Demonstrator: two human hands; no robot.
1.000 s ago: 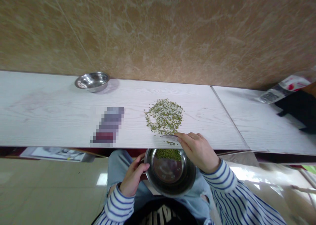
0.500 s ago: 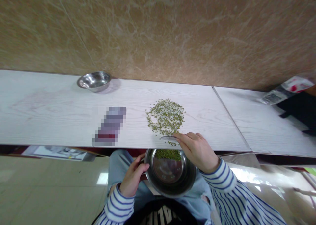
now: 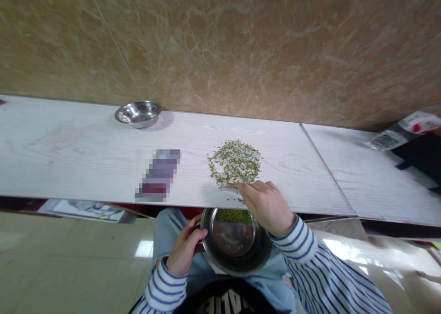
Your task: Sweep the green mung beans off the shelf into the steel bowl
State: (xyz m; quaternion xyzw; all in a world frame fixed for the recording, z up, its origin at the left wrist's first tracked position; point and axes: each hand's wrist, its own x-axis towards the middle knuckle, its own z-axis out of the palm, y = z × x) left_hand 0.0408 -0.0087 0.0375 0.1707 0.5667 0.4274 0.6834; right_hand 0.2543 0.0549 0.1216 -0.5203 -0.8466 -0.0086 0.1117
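Note:
My left hand [image 3: 189,245] is closed on the left side of a stainless steel pot [image 3: 265,254], thumb at its rim. The pot is over my lap, just under the counter's front edge, with a heap of mung beans [image 3: 234,216] at its far side. In my right hand [image 3: 267,206] is a thin, spoon-like metal utensil [image 3: 228,188]; its exact kind is unclear. It lies low over the counter, at the near edge of a round spread of green beans mixed with white grains [image 3: 237,161]. A few stray beans lie between it and the pot.
A shallow steel bowl [image 3: 138,115] stands at the back left by the wall. A blurred-out flat rectangular item [image 3: 159,176] lies left of the beans. At the far right are a clear plastic package [image 3: 396,134] and a dark object [image 3: 422,155]. The white counter [image 3: 76,162] ends above my lap.
My right hand and the utensil have shifted slightly left and away from me. Fewer beans lie at the counter's front edge. My left hand keeps its hold on the pot; the view has shifted slightly.

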